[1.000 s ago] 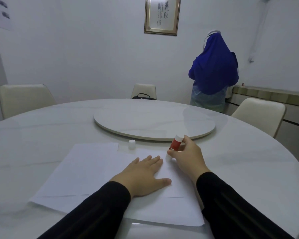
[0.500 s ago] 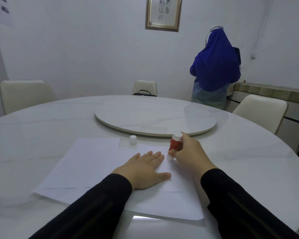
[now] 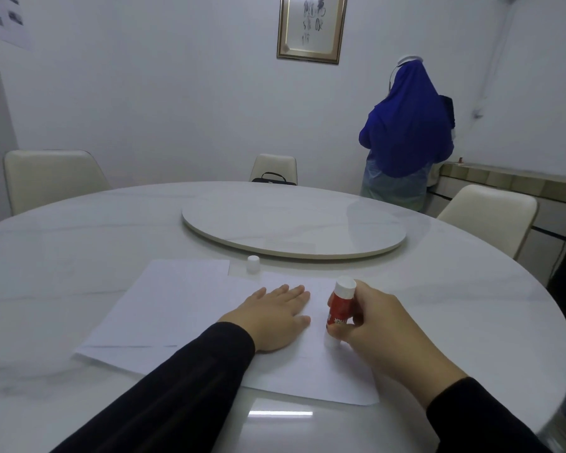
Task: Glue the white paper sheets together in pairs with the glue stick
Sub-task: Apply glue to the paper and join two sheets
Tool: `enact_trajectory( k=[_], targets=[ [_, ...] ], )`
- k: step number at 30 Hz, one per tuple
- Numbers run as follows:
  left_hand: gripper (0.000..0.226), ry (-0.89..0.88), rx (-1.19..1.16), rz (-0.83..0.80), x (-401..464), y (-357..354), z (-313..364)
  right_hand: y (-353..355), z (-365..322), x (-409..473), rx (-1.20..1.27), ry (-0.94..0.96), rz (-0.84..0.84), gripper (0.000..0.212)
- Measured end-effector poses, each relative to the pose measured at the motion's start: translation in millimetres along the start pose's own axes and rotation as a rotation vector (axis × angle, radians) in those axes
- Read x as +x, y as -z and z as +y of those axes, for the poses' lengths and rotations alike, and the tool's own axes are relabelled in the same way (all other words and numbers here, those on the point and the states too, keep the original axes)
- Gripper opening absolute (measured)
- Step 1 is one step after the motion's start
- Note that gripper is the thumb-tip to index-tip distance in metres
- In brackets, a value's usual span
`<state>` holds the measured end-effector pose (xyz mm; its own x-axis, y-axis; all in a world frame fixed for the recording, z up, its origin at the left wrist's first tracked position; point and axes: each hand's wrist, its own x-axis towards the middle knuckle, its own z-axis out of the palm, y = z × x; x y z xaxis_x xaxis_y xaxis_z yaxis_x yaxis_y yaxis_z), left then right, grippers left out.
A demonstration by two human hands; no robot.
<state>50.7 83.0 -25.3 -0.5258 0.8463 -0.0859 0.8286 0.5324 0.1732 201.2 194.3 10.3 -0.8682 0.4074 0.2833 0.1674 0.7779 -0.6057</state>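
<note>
White paper sheets [image 3: 183,308] lie flat under left hand's [image 3: 272,317] straight fingers; right hand's [image 3: 373,325] fingers grip red cylindrical glue stick [image 3: 340,305].

Glossy marble-look table [image 3: 79,243], matt white paper sheets [image 3: 177,305], smooth red plastic glue stick [image 3: 340,307]

Both arms reach forward from the bottom edge in black sleeves. The left hand [image 3: 272,317] lies palm down on the paper [image 3: 164,308], fingers [image 3: 288,294] straight and close together, thumb out to the right. The right hand [image 3: 378,325] is curled round the glue stick [image 3: 340,305], thumb low on its near side; the stick stands nearly upright, its lower end seemingly touching the sheet, though the fingers partly hide it. The two hands are near each other, not touching.
</note>
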Motion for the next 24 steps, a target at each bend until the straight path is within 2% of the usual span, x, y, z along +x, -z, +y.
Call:
enact_trajectory(
  k=[7,8,10,13,15,17,21,24],
  targets=[
    [0.056,0.003,-0.002,0.009,-1.8,0.3,0.8,11.2,-5.3,-19.3,0.062,-0.064,-0.103,0.02],
    [0.056,0.0,-0.007,0.013,-2.9,0.7,1.3,15.0,-3.4,-18.3,0.167,-0.089,-0.116,0.02],
    [0.056,-0.01,-0.029,0.022,-6.1,2.1,1.9,23.3,2.3,-10.3,0.567,-0.142,-0.096,0.02],
    [0.056,-0.048,-0.056,0.023,-11.3,7.0,5.8,19.3,11.9,17.6,1.155,-0.311,0.043,0.006],
    [0.056,-0.093,-0.027,-0.008,-16.1,10.6,12.1,2.9,15.2,36.6,1.358,-0.453,0.132,0.01],
    [0.055,-0.129,0.026,-0.047,-21.4,12.0,14.7,-14.2,18.5,47.1,1.416,-0.507,0.17,0.007],
    [0.058,-0.103,0.031,-0.168,-41.8,26.1,-5.3,-25.9,28.9,50.1,1.345,-0.45,0.197,0.003],
    [0.058,0.033,-0.096,-0.092,-57.0,31.9,-16.9,-27.1,29.0,52.0,1.297,-0.407,0.183,0.006]
  ],
)
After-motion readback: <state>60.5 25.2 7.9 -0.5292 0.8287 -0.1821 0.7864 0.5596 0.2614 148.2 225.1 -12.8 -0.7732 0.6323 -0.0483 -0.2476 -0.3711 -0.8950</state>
